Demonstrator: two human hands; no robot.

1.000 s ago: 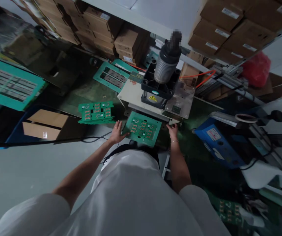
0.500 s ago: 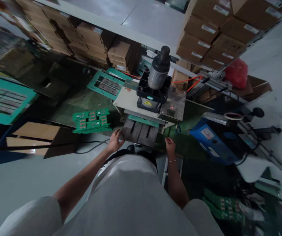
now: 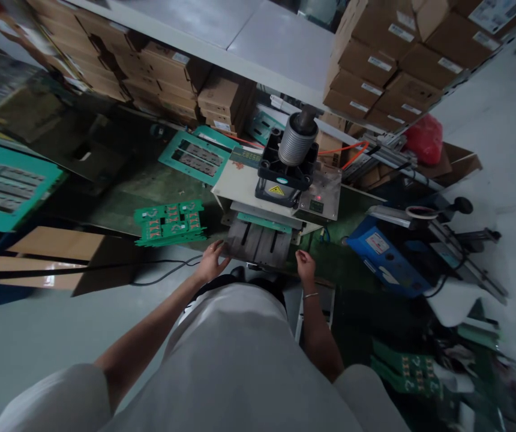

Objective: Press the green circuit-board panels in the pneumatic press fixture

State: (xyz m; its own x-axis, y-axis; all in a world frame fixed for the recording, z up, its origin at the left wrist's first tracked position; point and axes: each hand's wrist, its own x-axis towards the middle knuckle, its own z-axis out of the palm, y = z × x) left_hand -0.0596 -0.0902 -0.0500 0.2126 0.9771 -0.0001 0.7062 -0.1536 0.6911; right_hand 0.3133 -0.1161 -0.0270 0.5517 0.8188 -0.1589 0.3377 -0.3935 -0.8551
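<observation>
A press machine with a ribbed metal cylinder stands in front of me. From its front a grey slotted plate sticks out, with a green strip along its rear edge. My left hand is at the plate's left front corner, fingers apart, and holds nothing visible. Just off the plate's right side is my right hand, its fingers curled together; whether something small is in them is hidden. Green circuit boards lie stacked left of the press.
Green framed panels lie behind the boards. Cardboard boxes fill the shelf at the back. A blue machine stands at the right, an open carton at the left. More green boards lie lower right.
The dark rod on top of the press has sunk lower into the ribbed cylinder. My right hand has moved slightly left, closer to the plate. The view has shifted a little.
</observation>
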